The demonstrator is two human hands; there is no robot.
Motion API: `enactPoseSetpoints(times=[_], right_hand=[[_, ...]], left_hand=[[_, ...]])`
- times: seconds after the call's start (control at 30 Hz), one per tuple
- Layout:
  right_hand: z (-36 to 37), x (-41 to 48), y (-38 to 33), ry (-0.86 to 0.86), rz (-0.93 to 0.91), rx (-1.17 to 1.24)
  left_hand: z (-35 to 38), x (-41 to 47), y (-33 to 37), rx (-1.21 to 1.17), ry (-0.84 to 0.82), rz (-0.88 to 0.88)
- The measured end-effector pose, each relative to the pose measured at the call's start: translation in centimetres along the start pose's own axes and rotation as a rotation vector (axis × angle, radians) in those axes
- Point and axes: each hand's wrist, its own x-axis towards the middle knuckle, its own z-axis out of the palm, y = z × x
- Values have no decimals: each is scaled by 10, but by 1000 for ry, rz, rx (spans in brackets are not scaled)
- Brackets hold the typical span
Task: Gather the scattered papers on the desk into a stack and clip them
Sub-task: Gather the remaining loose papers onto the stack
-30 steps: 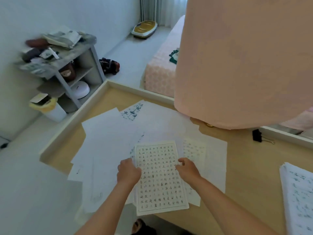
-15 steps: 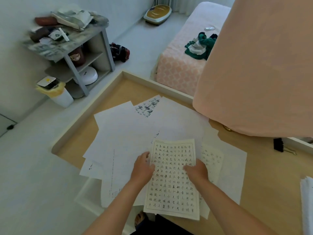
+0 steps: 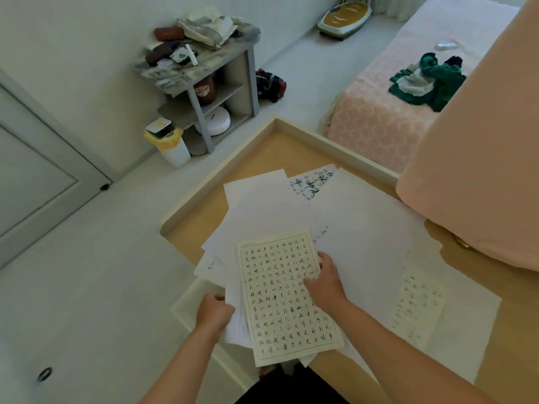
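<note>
Left hand (image 3: 214, 312) grasps the left edges of several loose papers (image 3: 364, 243), fingers curled round the bundle where it overhangs the near edge of the desk (image 3: 201, 220), knuckles up and the forearm rising from the lower left. Right hand (image 3: 325, 282) grips the right edge of the grid sheet (image 3: 280, 293), thumb laid on its written face and the fingers bent at the margin; whether they pass beneath the edge cannot be told. Its forearm crosses from the lower right over the near part of the desk. The grid sheet lies uppermost, slightly tilted, its lower end past the near edge. The remaining white papers are fanned across the desk top, overlapping, reaching toward the far-left corner, where a brush-lettered sheet (image 3: 313, 185) shows between them. A second, fainter grid page (image 3: 417, 304) lies toward the right. A pink cloth (image 3: 481, 141) covers the far right edge
</note>
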Motion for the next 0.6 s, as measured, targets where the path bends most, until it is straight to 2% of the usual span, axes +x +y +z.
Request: enactPoseSetpoints(times=[0.13, 0.2, 0.27, 0.43, 0.53, 0.6], right_hand=[[25, -8, -5, -41, -82, -252], [33, -11, -5, -100, -107, -307], [36, -13, -4, -152, -126, -315], [21, -12, 1, -158, -85, -241], [4, -11, 1, -159, -58, -148], [-10, -10, -10, -167, -50, 42]], left_hand=[[-13, -14, 8, -122, -268, 34], [-17, -14, 8, -171, -334, 76], [-15, -11, 8, -150, -302, 132], [-22, -17, 25, -1, -19, 389], [-49, -28, 43, -210, -38, 470], [-66, -31, 55, -364, -120, 482]])
